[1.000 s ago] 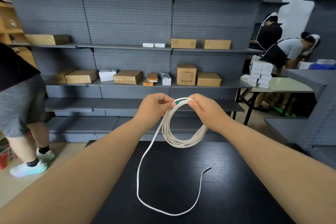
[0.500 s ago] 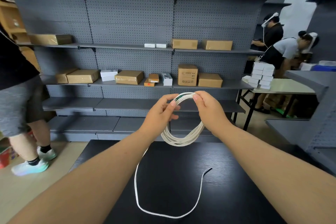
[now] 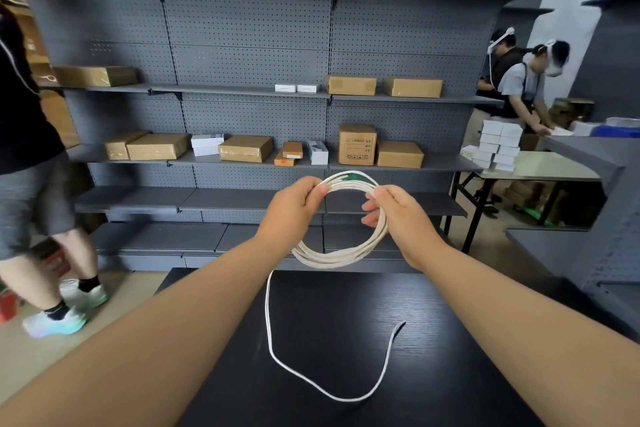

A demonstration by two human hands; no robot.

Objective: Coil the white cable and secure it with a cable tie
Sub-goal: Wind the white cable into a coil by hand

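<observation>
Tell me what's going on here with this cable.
A person holds a partly coiled white cable above a black table. The left hand pinches the top of the loops, and the right hand grips their right side. A loose tail hangs down and curves across the table, not yet wound in. Something green shows at the top of the coil. No fastened tie is visible.

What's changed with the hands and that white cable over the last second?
The right hand slid off the coil's top to its right side, so the hands parted and the white cable opened rounder. The left hand kept its pinch near the top. The loose tail still trails on the black table, its end unmoved.
</observation>
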